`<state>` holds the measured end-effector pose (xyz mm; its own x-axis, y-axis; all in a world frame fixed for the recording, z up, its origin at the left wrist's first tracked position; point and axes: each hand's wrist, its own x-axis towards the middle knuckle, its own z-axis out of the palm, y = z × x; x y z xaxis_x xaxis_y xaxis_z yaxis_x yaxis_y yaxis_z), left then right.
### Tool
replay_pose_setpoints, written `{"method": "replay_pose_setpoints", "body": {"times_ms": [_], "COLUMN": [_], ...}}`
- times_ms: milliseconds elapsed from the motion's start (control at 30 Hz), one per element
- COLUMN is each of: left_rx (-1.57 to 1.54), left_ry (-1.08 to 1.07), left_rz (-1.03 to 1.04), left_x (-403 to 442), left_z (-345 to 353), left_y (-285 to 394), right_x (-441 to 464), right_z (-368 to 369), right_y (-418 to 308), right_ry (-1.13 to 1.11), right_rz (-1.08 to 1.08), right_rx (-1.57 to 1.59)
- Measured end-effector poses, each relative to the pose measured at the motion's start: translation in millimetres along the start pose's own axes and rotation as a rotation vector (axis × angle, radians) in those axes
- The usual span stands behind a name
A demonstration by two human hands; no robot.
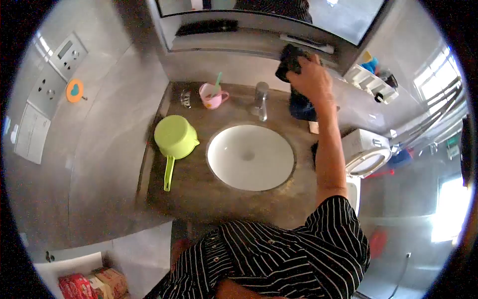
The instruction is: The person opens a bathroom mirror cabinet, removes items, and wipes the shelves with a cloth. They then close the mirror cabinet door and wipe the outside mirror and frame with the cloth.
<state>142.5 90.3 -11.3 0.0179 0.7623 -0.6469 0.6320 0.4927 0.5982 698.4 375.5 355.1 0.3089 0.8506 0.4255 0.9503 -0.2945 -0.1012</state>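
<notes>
My right hand (313,82) reaches up to the shelf under the mirror, its fingers closed on a crumpled black cloth (290,61). Just below the cloth, a dark blue item (301,105) stands on the counter behind the sink; its kind is unclear. A white toothbrush-like stick (311,44) lies on the shelf close above my fingers. To the left of the hand is the metal faucet (261,99), over a white oval sink (250,172). Of my left arm only a bit of skin shows at the bottom edge; the hand itself is out of sight.
On the brown counter (239,207) sit a green long-handled dipper (175,137), upside down, and a pink cup (211,97) with a green toothbrush. A black object (206,28) lies on the shelf. A toilet (368,154) and a white wall rack (371,84) are to the right.
</notes>
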Motion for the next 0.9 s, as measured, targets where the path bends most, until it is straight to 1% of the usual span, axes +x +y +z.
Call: {"method": "replay_pose_setpoints", "body": {"times_ms": [33, 100, 167, 233, 267, 367, 433, 500, 567, 600, 700, 733, 833, 900], "left_rx": [-0.007, -0.020, -0.035, -0.050, -0.053, -0.066, -0.066, -0.061, -0.049, -0.038, 0.001, 0.016, 0.044, 0.062], "left_ry": [0.008, 0.030, 0.045, 0.056, 0.057, 0.063, 0.065, 0.065, 0.055, 0.048, 0.029, 0.020, 0.007, -0.003], "left_rz": [-0.008, -0.012, -0.031, -0.042, -0.048, -0.062, -0.068, -0.066, -0.057, -0.044, -0.011, 0.000, 0.030, 0.046], "left_x": [-3, -7, -14, -16, -16, -16, -18, -17, -13, -9, -1, 2, 9, 12], "left_z": [-1, 0, 2, 6, 7, 12, 12, 13, 11, 10, 5, 4, 2, 1], "left_y": [-4, -10, -14, -17, -18, -17, -17, -16, -13, -10, -1, 1, 9, 13], "right_x": [4, 14, 30, 39, 44, 60, 70, 67, 68, 66, 62, 60, 50, 43], "right_z": [10, 11, 35, 33, 40, 68, 77, 74, 62, 52, 33, 29, 15, 3], "right_y": [-20, -66, -110, -165, -193, -274, -303, -303, -286, -276, -234, -220, -155, -102], "right_ry": [0.058, -0.071, -0.085, -0.199, -0.200, -0.180, -0.193, -0.237, -0.297, -0.288, -0.245, -0.221, -0.273, -0.296], "right_rz": [-0.042, -0.099, -0.188, -0.263, -0.288, -0.296, -0.309, -0.347, -0.400, -0.419, -0.432, -0.406, -0.373, -0.213], "right_rx": [0.039, 0.093, 0.106, 0.153, 0.173, 0.173, 0.180, 0.171, 0.150, 0.084, 0.041, -0.018, -0.208, -0.187]}}
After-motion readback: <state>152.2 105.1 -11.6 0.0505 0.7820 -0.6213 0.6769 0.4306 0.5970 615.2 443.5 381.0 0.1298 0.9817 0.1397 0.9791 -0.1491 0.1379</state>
